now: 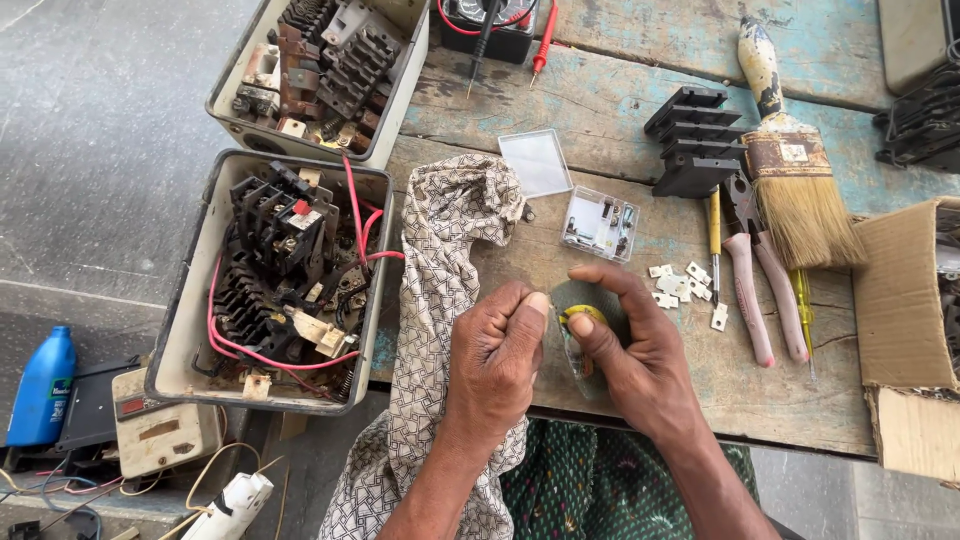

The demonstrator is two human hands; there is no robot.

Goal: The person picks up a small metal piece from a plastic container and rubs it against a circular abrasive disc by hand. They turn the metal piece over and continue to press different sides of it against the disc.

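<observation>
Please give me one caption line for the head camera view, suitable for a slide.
Two hands, left hand and right hand, work a small yellow part over a worn wooden table, beside a patterned cloth.

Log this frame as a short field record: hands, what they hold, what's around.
left hand: fisted, pinching a small unclear part
right hand: fingers on a small round yellow-centred piece
cloth: patterned, left of hands
clear parts box: open, lid beside
pliers: right, near paintbrush
surface: worn wooden table
</observation>
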